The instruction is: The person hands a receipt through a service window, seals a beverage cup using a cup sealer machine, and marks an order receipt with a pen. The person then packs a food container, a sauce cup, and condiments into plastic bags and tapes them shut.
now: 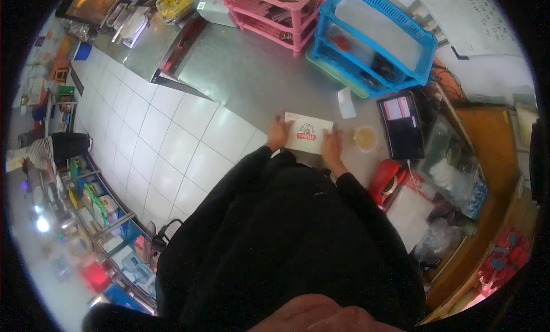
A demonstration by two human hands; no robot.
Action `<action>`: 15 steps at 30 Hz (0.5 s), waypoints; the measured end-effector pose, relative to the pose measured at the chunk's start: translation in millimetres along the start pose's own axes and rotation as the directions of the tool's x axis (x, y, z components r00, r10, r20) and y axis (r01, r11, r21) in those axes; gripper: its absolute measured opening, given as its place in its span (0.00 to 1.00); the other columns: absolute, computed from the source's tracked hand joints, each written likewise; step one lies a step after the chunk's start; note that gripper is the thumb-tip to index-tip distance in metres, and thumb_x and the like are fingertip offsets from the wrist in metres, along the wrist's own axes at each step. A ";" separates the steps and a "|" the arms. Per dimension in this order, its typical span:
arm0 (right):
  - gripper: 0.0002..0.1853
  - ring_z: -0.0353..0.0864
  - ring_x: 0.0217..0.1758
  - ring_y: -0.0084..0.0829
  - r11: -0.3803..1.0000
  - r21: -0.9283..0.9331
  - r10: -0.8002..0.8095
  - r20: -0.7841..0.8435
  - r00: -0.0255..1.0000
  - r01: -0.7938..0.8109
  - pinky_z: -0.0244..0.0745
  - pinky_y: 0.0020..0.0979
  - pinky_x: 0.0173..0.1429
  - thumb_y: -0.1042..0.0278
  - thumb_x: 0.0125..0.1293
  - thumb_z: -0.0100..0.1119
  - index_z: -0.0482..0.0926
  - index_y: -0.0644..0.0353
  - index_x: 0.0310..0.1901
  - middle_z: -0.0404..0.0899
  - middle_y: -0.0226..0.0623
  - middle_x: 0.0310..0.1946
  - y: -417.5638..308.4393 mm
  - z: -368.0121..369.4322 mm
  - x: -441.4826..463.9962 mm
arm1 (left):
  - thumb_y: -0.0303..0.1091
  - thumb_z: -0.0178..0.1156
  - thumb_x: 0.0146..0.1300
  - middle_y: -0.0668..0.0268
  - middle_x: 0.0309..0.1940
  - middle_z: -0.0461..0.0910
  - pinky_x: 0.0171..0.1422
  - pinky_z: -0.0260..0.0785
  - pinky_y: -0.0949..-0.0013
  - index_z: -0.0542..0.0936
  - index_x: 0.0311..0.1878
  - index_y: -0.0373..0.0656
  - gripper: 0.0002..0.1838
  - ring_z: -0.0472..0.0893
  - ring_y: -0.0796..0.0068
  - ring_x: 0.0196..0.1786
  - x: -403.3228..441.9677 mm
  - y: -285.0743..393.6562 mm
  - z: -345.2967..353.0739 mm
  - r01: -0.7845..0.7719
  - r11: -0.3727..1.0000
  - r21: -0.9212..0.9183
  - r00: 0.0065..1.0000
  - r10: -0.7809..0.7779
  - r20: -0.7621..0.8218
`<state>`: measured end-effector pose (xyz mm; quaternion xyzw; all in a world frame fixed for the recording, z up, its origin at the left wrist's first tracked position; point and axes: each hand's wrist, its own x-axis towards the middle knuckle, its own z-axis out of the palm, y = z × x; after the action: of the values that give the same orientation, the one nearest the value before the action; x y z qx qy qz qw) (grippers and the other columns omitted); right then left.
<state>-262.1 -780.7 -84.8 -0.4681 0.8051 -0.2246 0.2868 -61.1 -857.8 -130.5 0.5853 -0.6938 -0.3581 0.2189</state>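
Observation:
A white cardboard food box (pixel 298 143) with a dark and red printed logo on its lid is between my two hands at the metal counter's near edge. My left hand (pixel 278 133) grips its left side, thumb on the top. On the opposite side, my right hand (pixel 332 149) holds the box by its edge. The lid looks closed, so what is inside is hidden. Just right of my right hand stands a round tub (pixel 365 138) with pale yellowish contents. A white slip of paper (pixel 346 103) lies beyond it.
On the metal counter (pixel 240 68) stand a pink tiered rack (pixel 296 28) and a blue tiered rack (pixel 424 60). A black tablet-like device (pixel 405 138), a red object (pixel 385 180) and plastic bags (pixel 441 240) lie to the right. Another person (pixel 46 151) is at the far left, beyond the tiled floor (pixel 166 137).

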 end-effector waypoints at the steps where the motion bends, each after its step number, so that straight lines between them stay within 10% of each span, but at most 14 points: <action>1: 0.37 0.59 0.64 0.54 0.997 -0.044 -0.056 -0.001 0.998 0.056 0.61 0.51 0.63 0.50 0.65 0.54 0.51 0.55 0.71 0.59 0.51 0.61 -1.3 -7.2 -5.1 | 0.48 0.59 0.59 0.45 0.58 0.65 0.62 0.60 0.46 0.63 0.68 0.47 0.35 0.65 0.43 0.61 -5.1 10.0 -13.9 -0.137 0.990 0.033 0.990 0.136 0.039; 3: 0.41 0.54 0.68 0.54 0.945 -0.205 -0.238 0.106 0.965 0.255 0.57 0.51 0.67 0.52 0.62 0.58 0.47 0.51 0.72 0.54 0.50 0.65 -18.3 -26.8 6.2 | 0.50 0.61 0.57 0.45 0.66 0.56 0.66 0.56 0.46 0.61 0.70 0.53 0.38 0.59 0.41 0.66 11.9 36.2 -49.0 -0.427 0.901 0.077 0.902 0.419 0.103; 6: 0.46 0.44 0.74 0.52 0.774 -0.361 -0.339 0.458 0.822 0.521 0.51 0.50 0.72 0.58 0.57 0.64 0.46 0.43 0.73 0.44 0.47 0.70 -51.9 -59.4 -5.0 | 0.58 0.64 0.52 0.48 0.71 0.46 0.71 0.50 0.44 0.55 0.73 0.57 0.48 0.49 0.40 0.72 20.0 66.3 -83.9 -0.790 0.582 0.192 0.537 0.507 0.675; 15: 0.43 0.36 0.77 0.51 0.740 -0.107 -0.572 0.420 0.705 0.664 0.39 0.49 0.76 0.80 0.48 0.61 0.64 0.37 0.67 0.39 0.46 0.75 -24.8 -48.8 -10.9 | 0.51 0.56 0.61 0.52 0.74 0.37 0.71 0.47 0.39 0.59 0.70 0.72 0.33 0.33 0.35 0.73 26.2 46.7 -68.1 -0.823 0.564 -0.072 0.345 0.595 0.727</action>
<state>-275.1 -778.0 -30.6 -0.7771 0.5543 -0.1152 0.2749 -48.2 -896.8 -54.2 0.0688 -0.9520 -0.2982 -0.0113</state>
